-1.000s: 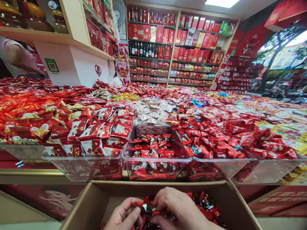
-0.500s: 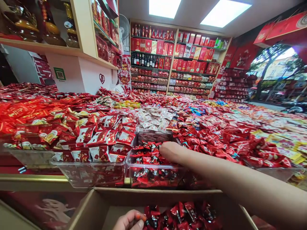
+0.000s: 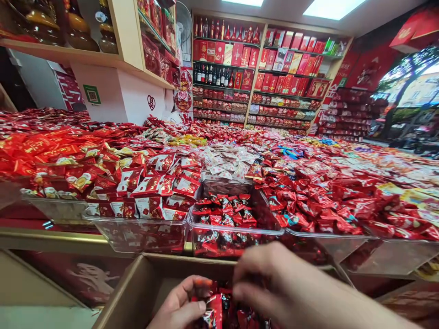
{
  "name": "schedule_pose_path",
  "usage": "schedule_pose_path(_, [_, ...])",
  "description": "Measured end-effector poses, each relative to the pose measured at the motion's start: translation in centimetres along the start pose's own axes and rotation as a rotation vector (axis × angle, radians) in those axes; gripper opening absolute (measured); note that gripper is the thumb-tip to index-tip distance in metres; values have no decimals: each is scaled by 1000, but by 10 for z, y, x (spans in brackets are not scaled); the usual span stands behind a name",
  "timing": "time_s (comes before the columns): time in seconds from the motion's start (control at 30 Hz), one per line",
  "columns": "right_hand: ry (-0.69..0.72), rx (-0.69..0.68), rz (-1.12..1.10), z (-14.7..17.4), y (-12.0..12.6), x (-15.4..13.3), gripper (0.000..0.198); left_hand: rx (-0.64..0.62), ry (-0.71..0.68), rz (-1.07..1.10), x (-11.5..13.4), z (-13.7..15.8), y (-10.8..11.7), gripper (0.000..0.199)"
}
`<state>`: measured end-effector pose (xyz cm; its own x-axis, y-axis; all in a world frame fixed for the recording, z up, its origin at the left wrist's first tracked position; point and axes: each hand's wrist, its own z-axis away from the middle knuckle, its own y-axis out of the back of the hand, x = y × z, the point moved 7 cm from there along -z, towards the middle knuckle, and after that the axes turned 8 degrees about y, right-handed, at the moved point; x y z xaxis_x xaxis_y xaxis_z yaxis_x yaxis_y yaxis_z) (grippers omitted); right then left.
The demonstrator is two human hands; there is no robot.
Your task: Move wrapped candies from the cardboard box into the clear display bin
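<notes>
At bottom centre, the left hand (image 3: 178,308) pinches red candies (image 3: 214,310) in the carton (image 3: 137,288) while the blurred right hand (image 3: 270,285) (grip indeterminate) reaches in, so gathering appears underway, requiring a firm grasp.

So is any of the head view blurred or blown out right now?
Head view: the right hand is motion-blurred over the cardboard box; the left hand and wrapped candies are sharper; ceiling lights glare white; shelves bow from lens distortion.
</notes>
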<state>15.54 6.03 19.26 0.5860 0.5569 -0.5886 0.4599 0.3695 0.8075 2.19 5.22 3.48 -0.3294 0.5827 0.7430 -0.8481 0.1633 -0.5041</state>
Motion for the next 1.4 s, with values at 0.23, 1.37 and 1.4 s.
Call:
schedule_pose_path(0.23, [-229, 95, -705, 8, -113, 73, 27, 72, -94, -205, 4, 3, -5, 35])
schedule_pose_path(1.37, [-98, 572, 166, -23, 88, 22, 2, 98, -18, -130, 13, 8, 0, 15])
schedule_pose_path(1.4, [-193, 466, 239, -37, 88, 35, 4, 87, -23, -173, 12, 8, -1, 15])
